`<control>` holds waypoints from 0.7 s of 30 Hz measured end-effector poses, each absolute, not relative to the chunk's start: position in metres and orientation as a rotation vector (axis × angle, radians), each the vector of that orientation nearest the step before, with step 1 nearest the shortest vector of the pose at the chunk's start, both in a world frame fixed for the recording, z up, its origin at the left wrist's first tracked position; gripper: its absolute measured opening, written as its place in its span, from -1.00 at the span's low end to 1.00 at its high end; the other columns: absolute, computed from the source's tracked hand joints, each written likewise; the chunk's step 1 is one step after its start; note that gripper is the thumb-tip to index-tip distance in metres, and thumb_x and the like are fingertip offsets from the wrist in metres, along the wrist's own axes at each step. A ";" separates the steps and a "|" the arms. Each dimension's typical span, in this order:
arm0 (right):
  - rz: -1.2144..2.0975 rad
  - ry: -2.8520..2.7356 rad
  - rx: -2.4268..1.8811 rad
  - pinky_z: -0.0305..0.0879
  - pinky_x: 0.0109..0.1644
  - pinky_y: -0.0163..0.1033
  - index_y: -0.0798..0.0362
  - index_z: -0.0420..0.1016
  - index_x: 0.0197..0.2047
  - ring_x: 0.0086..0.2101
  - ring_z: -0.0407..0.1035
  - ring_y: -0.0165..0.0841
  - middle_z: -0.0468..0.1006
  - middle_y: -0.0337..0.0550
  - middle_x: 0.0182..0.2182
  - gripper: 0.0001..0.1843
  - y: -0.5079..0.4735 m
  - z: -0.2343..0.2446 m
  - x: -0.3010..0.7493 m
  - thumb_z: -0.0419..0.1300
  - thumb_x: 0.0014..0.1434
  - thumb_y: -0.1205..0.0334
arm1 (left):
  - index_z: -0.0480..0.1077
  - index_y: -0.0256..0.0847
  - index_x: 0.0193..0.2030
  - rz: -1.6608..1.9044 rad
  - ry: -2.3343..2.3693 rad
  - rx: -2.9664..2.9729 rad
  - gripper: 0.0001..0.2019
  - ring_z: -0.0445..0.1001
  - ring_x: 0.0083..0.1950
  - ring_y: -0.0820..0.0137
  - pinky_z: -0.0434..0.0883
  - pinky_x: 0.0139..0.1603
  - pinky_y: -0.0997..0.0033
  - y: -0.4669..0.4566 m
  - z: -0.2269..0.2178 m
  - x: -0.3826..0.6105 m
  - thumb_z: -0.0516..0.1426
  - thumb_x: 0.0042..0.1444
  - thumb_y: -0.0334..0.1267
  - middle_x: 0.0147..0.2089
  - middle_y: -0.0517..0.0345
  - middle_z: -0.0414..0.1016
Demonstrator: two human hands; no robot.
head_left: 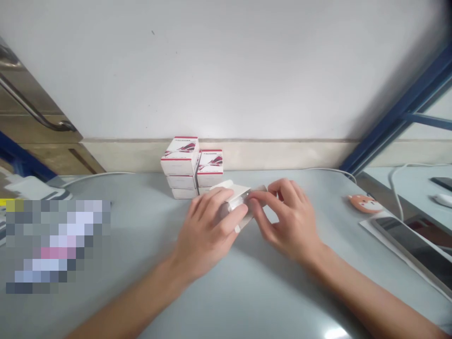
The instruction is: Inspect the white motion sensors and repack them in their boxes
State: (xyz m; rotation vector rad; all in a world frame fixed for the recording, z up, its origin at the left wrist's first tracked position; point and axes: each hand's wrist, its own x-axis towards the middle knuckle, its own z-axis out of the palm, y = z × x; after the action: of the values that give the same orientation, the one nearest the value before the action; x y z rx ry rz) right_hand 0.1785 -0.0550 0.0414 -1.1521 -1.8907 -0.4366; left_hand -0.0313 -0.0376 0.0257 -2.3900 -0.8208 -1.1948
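Note:
My left hand (208, 230) grips a small white box (235, 200) from the near side, its fingers wrapped over the top. The box seems to have a clear plastic film (256, 193) at its right end. My right hand (286, 219) pinches that end with its fingertips. Much of the box is hidden by my fingers. Just behind the hands stand two stacks of white boxes with red markings (180, 165), the left stack taller and the right one (210, 169) partly hidden.
The hands work on a grey table (268, 292) against a white wall with a beige skirting. A fox-shaped orange pad (365, 203), a dark tablet (409, 249) and a white cable (328, 169) lie to the right. A pixelated patch (56, 245) covers the left side.

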 end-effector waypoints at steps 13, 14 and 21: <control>0.415 -1.573 -1.150 0.44 -0.14 -0.12 -0.10 0.71 -0.17 -0.27 0.45 -0.32 0.47 -0.20 -0.31 -0.89 -0.046 0.035 0.176 0.37 0.31 0.10 | 0.35 -0.04 0.29 -1.179 -0.504 -2.422 -0.46 0.52 0.33 0.11 0.63 0.19 0.14 -0.032 0.029 -0.035 0.33 0.21 -0.45 0.32 -0.13 0.44; 0.433 -1.568 -1.149 0.43 -0.16 -0.13 -0.10 0.72 -0.18 -0.28 0.45 -0.32 0.47 -0.20 -0.32 -0.89 -0.043 0.035 0.178 0.38 0.30 0.09 | 0.31 -0.02 0.33 -1.167 -0.535 -2.456 -0.42 0.50 0.36 0.11 0.61 0.23 0.12 -0.030 0.028 -0.036 0.32 0.23 -0.45 0.34 -0.12 0.43; 0.446 -1.566 -1.219 0.40 -0.17 -0.14 -0.07 0.73 -0.20 -0.26 0.41 -0.29 0.49 -0.14 -0.28 -0.78 -0.033 0.038 0.188 0.33 0.32 0.00 | 0.02 0.27 0.54 -1.244 -0.969 -2.619 -0.11 0.28 0.54 -0.02 0.56 0.31 -0.02 -0.017 0.004 -0.045 0.31 0.22 -0.44 0.59 -0.05 0.03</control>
State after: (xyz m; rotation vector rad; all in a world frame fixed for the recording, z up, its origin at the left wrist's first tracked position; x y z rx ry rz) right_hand 0.1877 -0.0330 0.0382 -1.2189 -1.5658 0.4456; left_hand -0.0450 -0.0170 0.0044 -2.6193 -0.9694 -1.2440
